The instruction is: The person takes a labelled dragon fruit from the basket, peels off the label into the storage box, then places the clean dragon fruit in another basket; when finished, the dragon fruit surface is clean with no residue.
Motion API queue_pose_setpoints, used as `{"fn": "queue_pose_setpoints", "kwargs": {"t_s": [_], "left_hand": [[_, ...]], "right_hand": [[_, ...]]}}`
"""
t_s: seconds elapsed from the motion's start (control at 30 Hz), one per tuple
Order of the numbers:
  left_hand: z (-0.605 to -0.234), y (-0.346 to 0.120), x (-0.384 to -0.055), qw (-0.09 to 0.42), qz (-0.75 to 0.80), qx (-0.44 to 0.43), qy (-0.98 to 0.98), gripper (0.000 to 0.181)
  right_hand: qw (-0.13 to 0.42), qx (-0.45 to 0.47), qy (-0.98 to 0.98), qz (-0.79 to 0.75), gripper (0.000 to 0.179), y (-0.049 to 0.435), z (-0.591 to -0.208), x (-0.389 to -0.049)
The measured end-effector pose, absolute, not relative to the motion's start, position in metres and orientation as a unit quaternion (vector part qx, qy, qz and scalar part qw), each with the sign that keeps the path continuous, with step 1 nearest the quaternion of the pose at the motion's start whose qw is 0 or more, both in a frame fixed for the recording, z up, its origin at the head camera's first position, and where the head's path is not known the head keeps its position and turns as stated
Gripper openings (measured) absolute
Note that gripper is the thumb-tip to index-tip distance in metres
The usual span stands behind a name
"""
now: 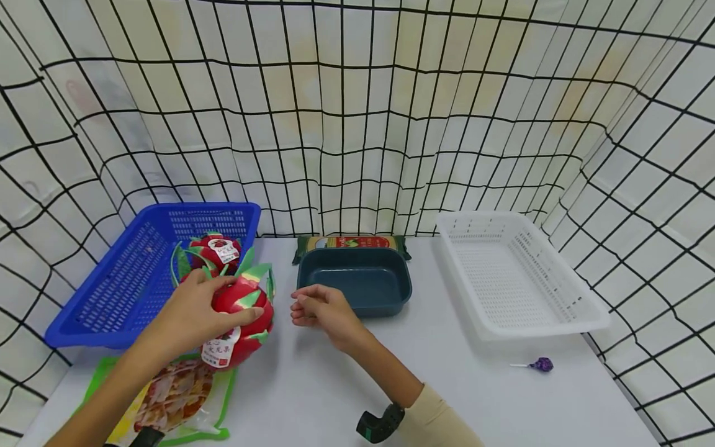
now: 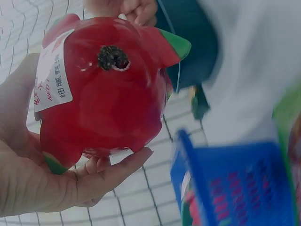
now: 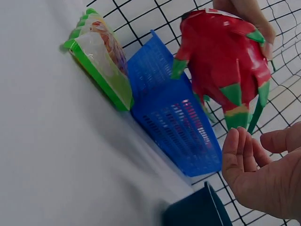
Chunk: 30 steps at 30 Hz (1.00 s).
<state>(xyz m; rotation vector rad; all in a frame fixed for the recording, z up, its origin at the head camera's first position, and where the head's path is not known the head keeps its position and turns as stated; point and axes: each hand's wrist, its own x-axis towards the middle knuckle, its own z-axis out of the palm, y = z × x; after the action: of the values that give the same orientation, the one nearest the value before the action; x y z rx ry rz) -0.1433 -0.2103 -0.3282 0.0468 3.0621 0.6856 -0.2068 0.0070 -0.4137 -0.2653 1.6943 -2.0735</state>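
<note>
My left hand (image 1: 192,310) grips a glossy red dragon fruit (image 1: 242,344) with green-tipped scales and a white label, in front of the blue basket. In the left wrist view, its round base with a dark spot faces the camera, and the fingers (image 2: 117,172) spread around its side. My right hand (image 1: 326,313) holds nothing; its fingers are loosely bent, in front of the dark teal tub (image 1: 357,311). In the right wrist view, its fingertips (image 3: 240,134) appear right at the fruit's green leaf tips. Another labelled dragon fruit (image 1: 215,251) lies inside the blue basket (image 1: 112,310).
A green-edged food bag (image 1: 179,397) lies at front left, partly under my left forearm. Behind the tub is a green and red packet (image 1: 352,242). A white basket (image 1: 536,329) stands at right, with a purple lollipop (image 1: 542,364) before it. Black netting surrounds the table.
</note>
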Motion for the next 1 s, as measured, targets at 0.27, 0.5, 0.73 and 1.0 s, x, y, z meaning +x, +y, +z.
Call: {"fn": "queue_pose_setpoints", "kwargs": {"t_s": [0.27, 0.5, 0.73, 1.0], "left_hand": [[-0.351, -0.179, -0.13, 0.043, 0.244, -0.006, 0.969, 0.093], [-0.382, -0.16, -0.118, 0.072, 0.27, -0.039, 0.959, 0.096], [-0.395, -0.153, -0.103, 0.087, 0.281, -0.087, 0.952, 0.102], [-0.415, -0.142, -0.105, 0.119, 0.319, -0.116, 0.933, 0.104]], "right_hand": [[0.202, -0.11, 0.671, -0.704, 0.025, 0.045, -0.413, -0.196], [0.191, -0.143, 0.704, -0.669, 0.03, 0.079, -0.418, -0.186], [0.203, -0.153, 0.725, -0.64, 0.029, 0.1, -0.425, -0.179], [0.196, -0.14, 0.741, -0.627, 0.034, 0.113, -0.434, -0.18]]}}
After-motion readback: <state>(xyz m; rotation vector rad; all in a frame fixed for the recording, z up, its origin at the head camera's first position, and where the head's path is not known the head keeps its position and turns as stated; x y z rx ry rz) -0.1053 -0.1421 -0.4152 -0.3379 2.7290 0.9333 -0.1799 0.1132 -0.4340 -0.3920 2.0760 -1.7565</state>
